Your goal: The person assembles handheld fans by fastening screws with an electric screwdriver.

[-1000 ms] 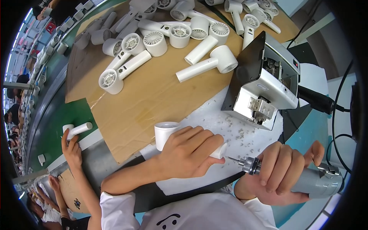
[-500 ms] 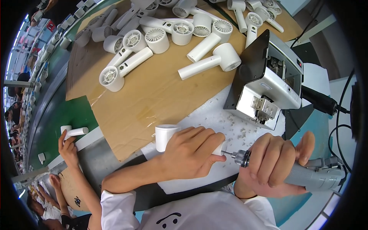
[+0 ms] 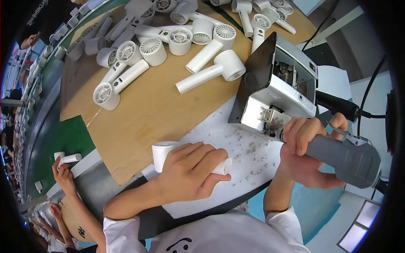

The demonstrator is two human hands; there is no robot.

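My left hand is closed round the handle of a white handheld fan. The fan's round head sticks out to the left of my fist, and the handle's end shows past the thumb. In my right hand is a grey electric screwdriver, its body slanting down to the right. The screwdriver's front end meets the metal outlet block of a silver screw feeder; the bit's tip cannot be made out. Small loose screws lie scattered on the white foam sheet between my hands.
A pile of white handheld fans covers the far part of the cardboard. On the left, a co-worker's hand touches another fan on the green conveyor belt. Black cables run at the right.
My right hand has carried the screwdriver away from the fan's handle end and up to the screw feeder. My left hand still holds the fan. The whole view has shifted slightly.
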